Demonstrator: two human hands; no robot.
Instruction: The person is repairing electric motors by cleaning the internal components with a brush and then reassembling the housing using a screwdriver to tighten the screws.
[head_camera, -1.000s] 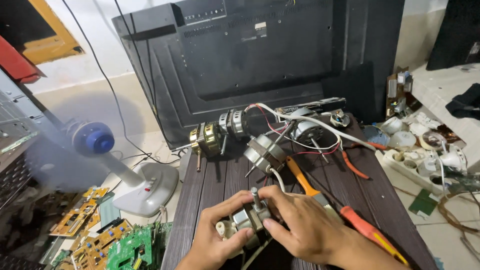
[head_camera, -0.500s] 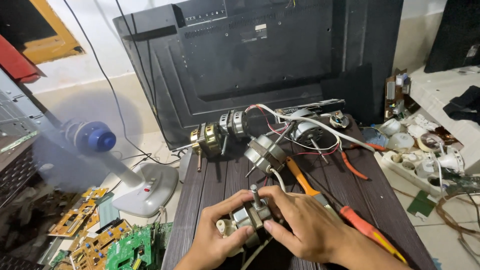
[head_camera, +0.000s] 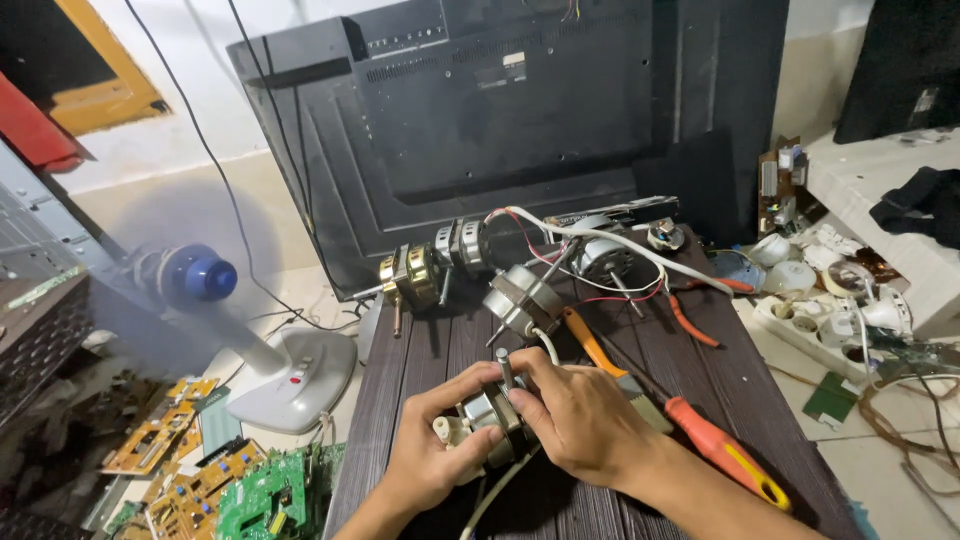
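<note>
Fingers (head_camera: 470, 385) of the left hand (head_camera: 435, 450) are curled round the small fan motor (head_camera: 490, 415), clamping its pale end from below, forearm coming up from the bottom edge. Right hand (head_camera: 585, 420) comes in from the lower right, wrist bent, fingers wrapped over the motor's top and gripping it, thumb tip just beside the upright steel shaft (head_camera: 504, 368). Motor sits low and central, just above the dark wooden bench (head_camera: 720, 370). Beyond it, more motors (head_camera: 522, 298) lie in a tangle of wires, near an orange-handled screwdriver (head_camera: 725, 450). A black television back (head_camera: 520, 130) leans behind. Left, on the floor, a blue desk fan (head_camera: 200, 275) and circuit boards (head_camera: 270, 495). Right, a white power strip (head_camera: 815, 325).
</note>
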